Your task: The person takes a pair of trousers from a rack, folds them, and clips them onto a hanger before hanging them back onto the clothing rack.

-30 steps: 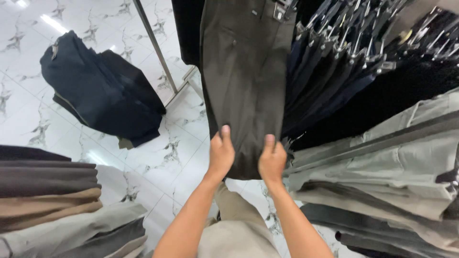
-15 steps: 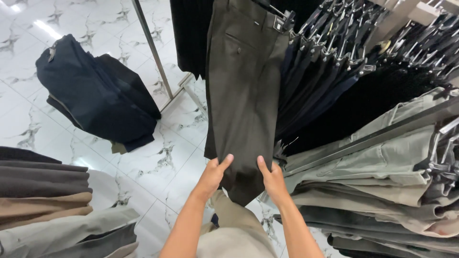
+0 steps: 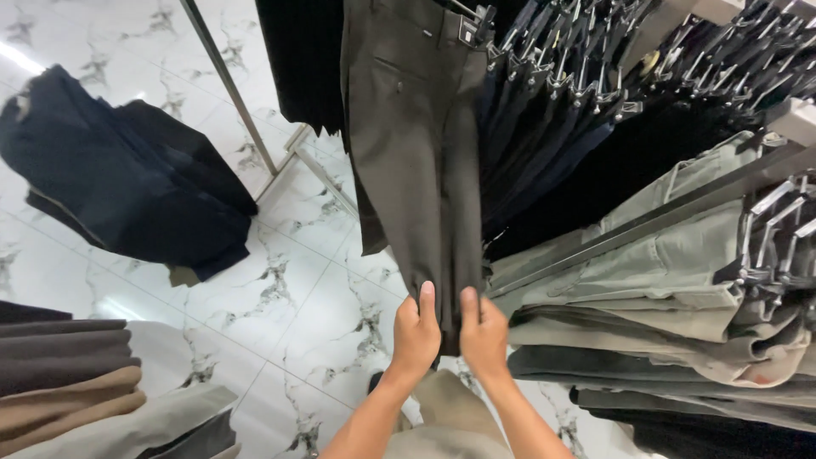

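In front of the clothes rail [image 3: 229, 93], a pair of dark olive trousers [image 3: 416, 144] is hung by its waistband from a clip hanger, and the hem is gripped at both lower corners: the left hand [image 3: 415, 333] is closed on the left edge, thumb up along the cloth, and the right hand [image 3: 483, 333] is closed on the right edge, fingers curled behind. The legs are held side by side and pulled taut, likely so the fabric hangs flat and straight. Navy trousers [image 3: 544, 127] are packed just beside on the rail; folded grey-green trousers [image 3: 671, 263] are stacked at the right. Compared with a second ago, the hands are seen further down the legs, now at the very hem.
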